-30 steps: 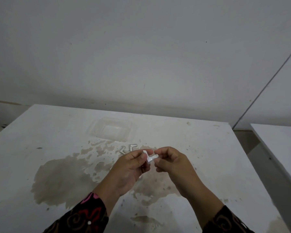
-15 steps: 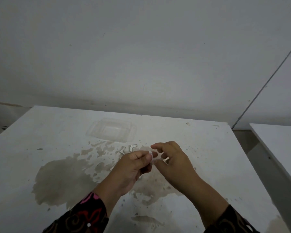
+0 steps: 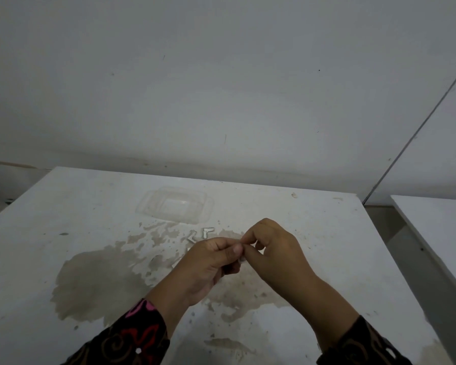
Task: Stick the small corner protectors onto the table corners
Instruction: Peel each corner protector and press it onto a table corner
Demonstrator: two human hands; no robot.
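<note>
White, chipped and stained, the table [image 3: 63, 206] fills the lower half of the frame. Its far edge runs across the middle of the picture, close under the pale wall [image 3: 221, 88]. The left edge slants down to the left border and the right edge slants toward the lower right corner. Beyond that right edge lies a darker gap, then a second table [image 3: 437, 219] at the far right. Bare tabletop spreads to the left of the hands and along the far right part, broken by a large brown stain [image 3: 90, 280] at lower left of centre.

Both hands meet just right of centre, above the tabletop. The left hand [image 3: 208, 262] has its fingers curled, thumb and forefinger pinching a corner protector [image 3: 241, 260]. The right hand [image 3: 274, 248] pinches the same piece from the other side, its fingers bent too. Only a small pale sliver of the piece shows between the touching fingertips; its shape cannot be made out.

Two loose protectors [image 3: 208, 232] lie on the table just above the left hand, apart from it. Further up sits a clear plastic tray [image 3: 174, 205], near the far edge. Dark patterned sleeves [image 3: 132, 335] enter from the bottom edge.
</note>
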